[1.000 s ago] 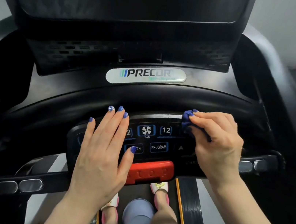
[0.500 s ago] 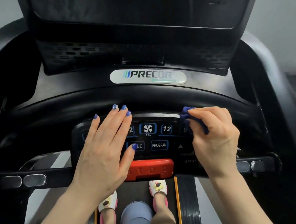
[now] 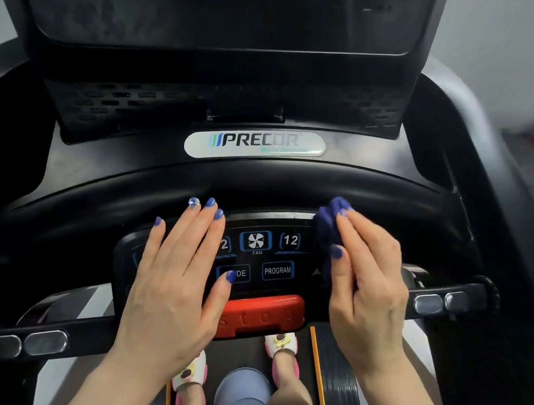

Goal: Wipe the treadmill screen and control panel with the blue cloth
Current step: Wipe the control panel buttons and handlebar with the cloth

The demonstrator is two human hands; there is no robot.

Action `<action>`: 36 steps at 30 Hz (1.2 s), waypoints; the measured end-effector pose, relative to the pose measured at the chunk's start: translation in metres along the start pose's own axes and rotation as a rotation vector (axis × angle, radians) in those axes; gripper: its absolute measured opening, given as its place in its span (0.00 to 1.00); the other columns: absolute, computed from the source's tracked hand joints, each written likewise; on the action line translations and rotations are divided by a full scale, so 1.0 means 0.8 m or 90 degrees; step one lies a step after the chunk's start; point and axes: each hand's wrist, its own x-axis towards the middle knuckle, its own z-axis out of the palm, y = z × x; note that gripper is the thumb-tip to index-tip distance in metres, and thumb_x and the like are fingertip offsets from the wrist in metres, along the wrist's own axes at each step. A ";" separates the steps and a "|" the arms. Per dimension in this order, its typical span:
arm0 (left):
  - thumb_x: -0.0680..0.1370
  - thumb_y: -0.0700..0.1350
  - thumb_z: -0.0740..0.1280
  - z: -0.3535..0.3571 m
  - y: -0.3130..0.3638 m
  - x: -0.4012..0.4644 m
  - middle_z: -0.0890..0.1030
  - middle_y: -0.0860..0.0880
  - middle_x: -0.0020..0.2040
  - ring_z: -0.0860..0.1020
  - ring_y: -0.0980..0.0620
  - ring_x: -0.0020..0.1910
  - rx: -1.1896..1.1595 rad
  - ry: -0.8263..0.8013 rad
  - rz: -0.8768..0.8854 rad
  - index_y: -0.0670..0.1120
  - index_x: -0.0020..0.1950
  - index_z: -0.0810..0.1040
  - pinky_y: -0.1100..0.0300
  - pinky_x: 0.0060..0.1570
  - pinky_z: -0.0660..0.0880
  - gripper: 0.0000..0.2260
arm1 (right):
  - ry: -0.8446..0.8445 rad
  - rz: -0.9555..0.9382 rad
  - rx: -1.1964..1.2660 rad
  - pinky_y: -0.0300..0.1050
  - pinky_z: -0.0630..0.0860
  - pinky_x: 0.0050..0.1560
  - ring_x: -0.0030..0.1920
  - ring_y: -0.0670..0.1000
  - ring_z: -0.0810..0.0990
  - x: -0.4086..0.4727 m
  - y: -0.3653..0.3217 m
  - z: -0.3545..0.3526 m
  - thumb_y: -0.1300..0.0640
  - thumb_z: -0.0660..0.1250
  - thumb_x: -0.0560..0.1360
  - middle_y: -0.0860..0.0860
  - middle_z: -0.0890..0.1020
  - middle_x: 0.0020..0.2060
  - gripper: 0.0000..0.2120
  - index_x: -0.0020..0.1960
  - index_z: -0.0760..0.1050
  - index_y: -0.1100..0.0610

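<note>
Two hands on control panel. Right hand pinches bunched blue cloth at panel's 2 o'clock corner; left hand flat, fingers straight, at 9 o'clock. Screen at 12 o'clock looks smudged, probably unwiped; panel centre left.

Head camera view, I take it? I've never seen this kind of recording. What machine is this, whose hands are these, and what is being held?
Yes, one camera worn on the person's head looks down at their own hands. The machine is a treadmill: the dark screen is at the top, and the control panel with FAN and PROGRAM buttons sits below, above a red stop button. The left hand lies flat on the panel's left side. The right hand presses a bunched blue cloth against the panel's right end. Their feet show on the belt below.
</note>
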 end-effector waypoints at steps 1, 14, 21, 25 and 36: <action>0.81 0.49 0.59 0.000 -0.001 0.000 0.63 0.45 0.80 0.56 0.49 0.81 0.000 0.000 0.000 0.41 0.79 0.62 0.49 0.80 0.46 0.28 | -0.013 -0.010 0.015 0.45 0.71 0.67 0.63 0.55 0.75 -0.005 0.002 -0.002 0.64 0.62 0.79 0.59 0.78 0.61 0.15 0.63 0.77 0.69; 0.80 0.49 0.59 -0.001 -0.004 0.000 0.63 0.45 0.80 0.57 0.49 0.81 0.000 -0.006 0.014 0.41 0.79 0.62 0.48 0.80 0.47 0.28 | 0.123 0.146 -0.133 0.41 0.70 0.39 0.37 0.51 0.73 -0.004 0.004 -0.032 0.63 0.70 0.69 0.58 0.76 0.39 0.08 0.45 0.75 0.66; 0.80 0.49 0.59 -0.001 -0.004 0.000 0.63 0.45 0.80 0.56 0.49 0.81 0.005 -0.005 0.015 0.40 0.79 0.63 0.49 0.80 0.47 0.28 | 0.053 0.077 -0.089 0.35 0.72 0.50 0.47 0.50 0.73 -0.006 -0.009 -0.014 0.60 0.71 0.74 0.58 0.75 0.46 0.11 0.50 0.77 0.68; 0.81 0.49 0.59 0.000 -0.005 0.000 0.63 0.46 0.80 0.56 0.49 0.81 0.007 -0.002 0.020 0.41 0.79 0.62 0.49 0.80 0.47 0.28 | 0.017 0.025 -0.100 0.43 0.72 0.58 0.54 0.51 0.73 -0.021 -0.004 -0.016 0.59 0.69 0.76 0.61 0.76 0.54 0.11 0.53 0.82 0.65; 0.80 0.48 0.60 0.003 -0.007 -0.001 0.64 0.45 0.79 0.58 0.48 0.80 0.005 0.010 0.020 0.41 0.79 0.63 0.47 0.80 0.49 0.27 | 0.004 -0.089 -0.036 0.42 0.69 0.60 0.52 0.56 0.76 0.028 0.019 0.016 0.63 0.69 0.75 0.58 0.81 0.51 0.09 0.52 0.80 0.68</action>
